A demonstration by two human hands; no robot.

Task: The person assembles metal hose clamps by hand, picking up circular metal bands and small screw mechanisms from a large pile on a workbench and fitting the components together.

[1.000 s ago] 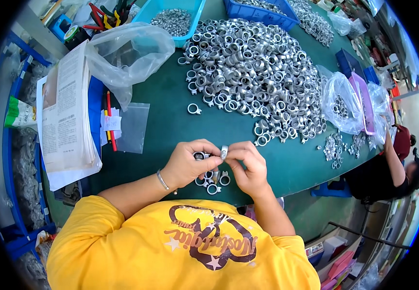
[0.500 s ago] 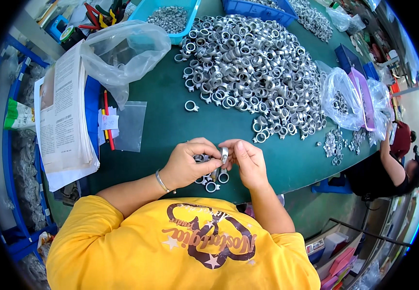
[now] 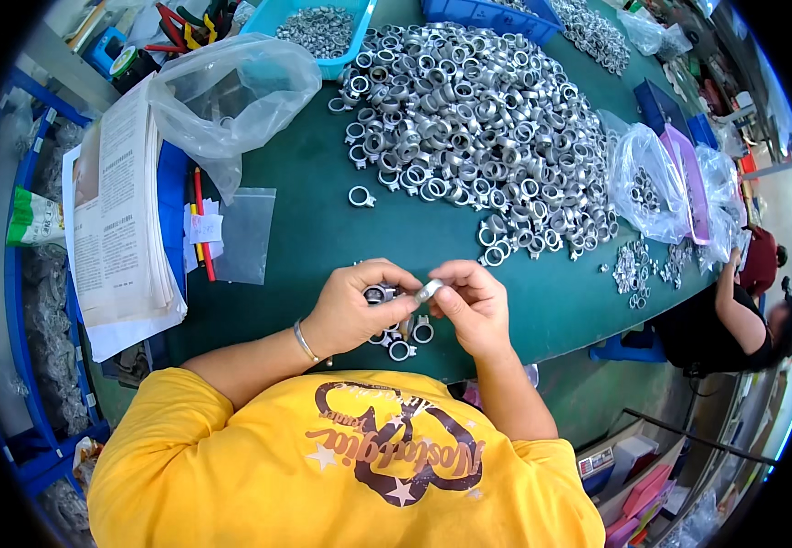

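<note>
Between my two hands is a silver metal ring clamp (image 3: 429,290), pinched at its sides. My left hand (image 3: 360,304) grips it with thumb and forefinger, the fingers curled. My right hand (image 3: 475,306) closes on its other side with thumb and fingertips. Just below, several loose ring clamps (image 3: 401,350) lie on the green table (image 3: 323,239) near its front edge, partly hidden by my left hand. A big heap of similar metal ring clamps (image 3: 478,123) spreads over the table beyond my hands, with a single ring (image 3: 360,196) apart at its left.
At left lie a stack of printed papers (image 3: 122,228), red and yellow pens (image 3: 206,239) and clear plastic bags (image 3: 252,239). A turquoise bin (image 3: 335,67) and a blue bin (image 3: 542,32) hold small parts. Far right, another person (image 3: 725,320) sits beside the table.
The ring clamp has turned from upright to tilted between my fingers. My right hand has shifted slightly right, its fingers re-closing around the clamp. My left hand stays nearly in place.
</note>
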